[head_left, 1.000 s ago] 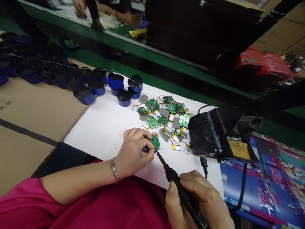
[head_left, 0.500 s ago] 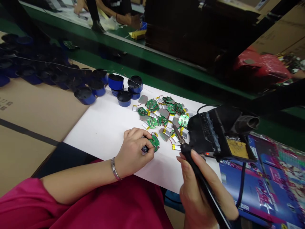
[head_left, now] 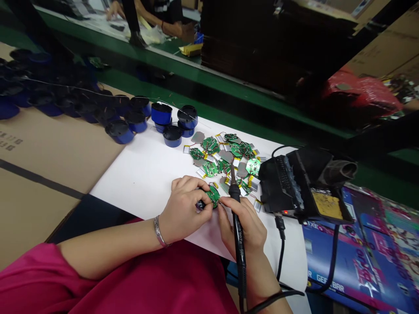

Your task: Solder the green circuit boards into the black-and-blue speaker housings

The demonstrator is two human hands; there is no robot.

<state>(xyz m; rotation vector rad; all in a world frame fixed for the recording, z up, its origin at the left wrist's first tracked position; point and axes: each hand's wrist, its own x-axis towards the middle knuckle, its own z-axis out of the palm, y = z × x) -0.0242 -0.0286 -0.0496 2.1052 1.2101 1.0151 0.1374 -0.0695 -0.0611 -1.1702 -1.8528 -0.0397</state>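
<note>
My left hand (head_left: 190, 203) is closed on a round green circuit board (head_left: 214, 196) with a dark piece under it, just above the white board. The black soldering iron (head_left: 238, 226) rests in my right hand (head_left: 245, 222), its tip pointing away from me over the pile. The thumb and forefinger of that hand touch the right edge of the circuit board; whether they pinch a wire there is too small to tell. Beyond both hands lies a pile of green circuit boards (head_left: 209, 169) with wired silver-and-yellow battery cells (head_left: 253, 183).
Several blue round housings (head_left: 172, 136) with black tops stand behind and to the left. A black soldering iron stand (head_left: 278, 183) with a yellow sponge (head_left: 326, 205) is at the right, beside printed blue packaging (head_left: 337, 261). Across the green bench, another person's hands (head_left: 114, 9) are visible.
My right hand has moved left with the soldering iron, bringing its fingers to the circuit board's edge. The iron has swung more upright. My left hand stays put.
</note>
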